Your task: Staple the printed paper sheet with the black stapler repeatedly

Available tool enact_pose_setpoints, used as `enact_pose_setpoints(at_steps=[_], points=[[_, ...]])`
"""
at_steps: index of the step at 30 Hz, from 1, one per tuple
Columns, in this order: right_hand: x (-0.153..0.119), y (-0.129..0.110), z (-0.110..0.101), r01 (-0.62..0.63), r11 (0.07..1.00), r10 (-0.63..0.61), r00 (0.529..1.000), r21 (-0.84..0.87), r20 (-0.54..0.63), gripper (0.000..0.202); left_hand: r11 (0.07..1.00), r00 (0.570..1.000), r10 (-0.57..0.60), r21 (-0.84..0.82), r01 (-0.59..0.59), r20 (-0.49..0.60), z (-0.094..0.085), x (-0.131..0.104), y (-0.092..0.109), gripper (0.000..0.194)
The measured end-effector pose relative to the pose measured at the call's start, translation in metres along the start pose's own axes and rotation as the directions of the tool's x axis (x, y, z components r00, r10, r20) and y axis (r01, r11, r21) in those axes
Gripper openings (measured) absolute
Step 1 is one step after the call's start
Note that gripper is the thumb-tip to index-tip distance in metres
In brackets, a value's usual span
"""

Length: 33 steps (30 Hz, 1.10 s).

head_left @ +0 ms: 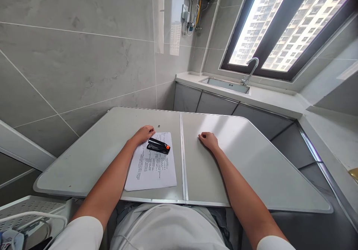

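A printed sheet of paper [155,175], maybe with more beneath it, lies on the left half of the folding table [229,175]. On the paper rests a black stapler [158,146] with an orange-red part at its right end. My left hand [144,134] rests at the paper's upper left corner, just above the stapler, its fingers loosely curled in. A tiny dark piece [159,126], perhaps staples, lies just right of that hand. Across the table's middle seam, my right hand [209,140] rests on the bare tabletop in a loose fist. I see nothing held in either hand.
Behind the table runs a counter [279,99] with a sink [226,85] and a faucet [250,71] under a window. A tiled wall [84,56] stands at the left. A white perforated rack [33,207] with cables sits at the lower left.
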State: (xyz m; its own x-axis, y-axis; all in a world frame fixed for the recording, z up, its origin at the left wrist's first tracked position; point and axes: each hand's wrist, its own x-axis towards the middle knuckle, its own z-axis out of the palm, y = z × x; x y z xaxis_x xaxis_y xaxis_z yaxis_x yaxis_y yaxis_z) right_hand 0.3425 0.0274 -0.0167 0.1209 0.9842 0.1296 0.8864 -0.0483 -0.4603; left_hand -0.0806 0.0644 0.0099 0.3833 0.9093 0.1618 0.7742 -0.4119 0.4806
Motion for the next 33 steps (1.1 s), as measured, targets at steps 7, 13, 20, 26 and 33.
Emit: enact_pose_setpoints(at_steps=[7, 13, 20, 26, 33], points=[[-0.007, -0.015, 0.002, 0.095, 0.993, -0.097, 0.995, 0.064, 0.015, 0.034, 0.999, 0.999, -0.038, -0.031, 0.039, 0.03, 0.003, 0.001, -0.003, 0.023], [-0.016, -0.036, 0.005, 0.174, 0.977, -0.178, 0.984, 0.123, 0.018, 0.036, 0.996, 1.0, 0.009, -0.088, -0.007, 0.019, 0.008, 0.004, -0.005, 0.025], [-0.031, -0.072, 0.013, 0.268, 0.911, -0.287, 0.958, 0.314, 0.016, 0.035, 0.976, 1.0, 0.017, -0.215, -0.022, -0.024, 0.006, 0.0, 0.004, 0.024], [-0.062, -0.123, 0.03, 0.371, 0.854, -0.47, 0.851, 0.365, 0.235, 0.033, 0.947, 0.999, 0.041, -0.318, -0.046, -0.023, 0.006, 0.0, 0.0, 0.026], [-0.074, -0.14, 0.042, 0.316, 0.878, -0.42, 0.869, 0.36, 0.263, 0.036, 0.93, 0.997, 0.069, -0.358, -0.077, -0.033, 0.009, 0.002, -0.005, 0.026]])
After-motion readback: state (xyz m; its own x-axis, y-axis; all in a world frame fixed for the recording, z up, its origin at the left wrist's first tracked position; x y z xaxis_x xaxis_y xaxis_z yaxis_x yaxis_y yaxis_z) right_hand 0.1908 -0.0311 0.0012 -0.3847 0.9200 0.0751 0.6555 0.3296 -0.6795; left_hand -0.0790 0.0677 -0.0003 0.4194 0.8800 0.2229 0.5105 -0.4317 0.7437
